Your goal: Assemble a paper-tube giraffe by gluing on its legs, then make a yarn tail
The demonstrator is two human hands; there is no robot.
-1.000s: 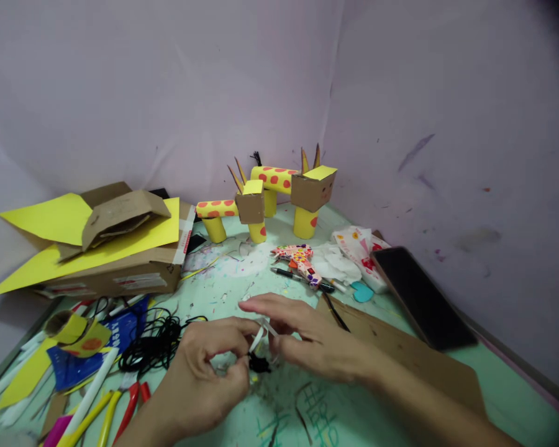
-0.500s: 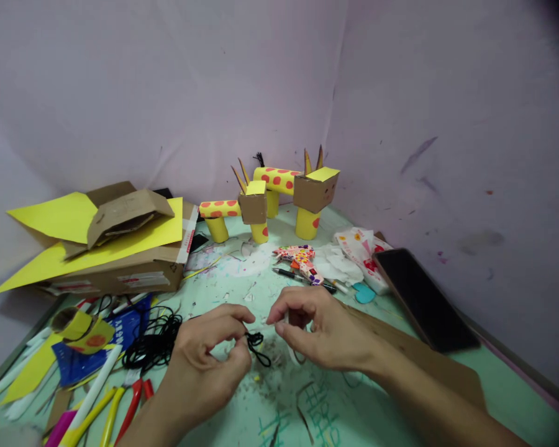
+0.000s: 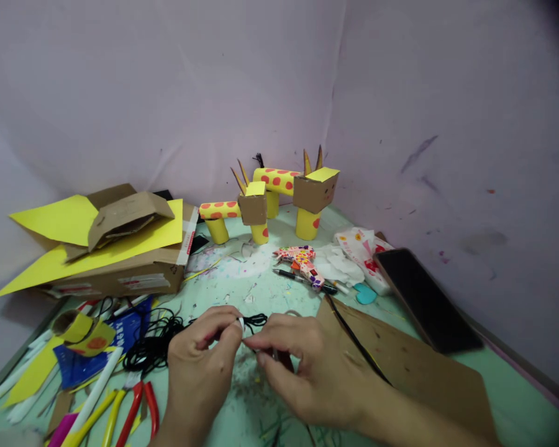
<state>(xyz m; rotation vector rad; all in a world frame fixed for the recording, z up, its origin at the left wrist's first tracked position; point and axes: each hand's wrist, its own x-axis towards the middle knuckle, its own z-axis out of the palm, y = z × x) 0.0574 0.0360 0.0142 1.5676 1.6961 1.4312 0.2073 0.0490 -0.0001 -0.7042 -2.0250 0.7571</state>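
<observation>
My left hand (image 3: 205, 366) is closed, thumb against forefinger, on a small white piece (image 3: 241, 323) at the middle front. Looped black cord (image 3: 255, 320) sticks out just beyond its fingertips. My right hand (image 3: 298, 366) is beside it, thumb and forefinger close together near the white piece; what they hold, if anything, is too small to make out. A tangled bundle of black cord (image 3: 151, 344) lies left of my left hand. Under my right forearm rests a brown cardboard sheet (image 3: 414, 372) with a dark strip across it.
Two spotted yellow paper animals (image 3: 307, 192) stand at the back. A cardboard box (image 3: 158, 273) with yellow sheets is left; pliers (image 3: 130, 413) and a spotted tube (image 3: 86, 335) lie before it. A patterned glue gun (image 3: 305, 264), tissues (image 3: 338, 266) and phone (image 3: 426, 301) are right.
My hands have come together, and the left fingers have closed on the white piece. The looped cord has shifted up. More of the cardboard sheet and its dark strip now shows.
</observation>
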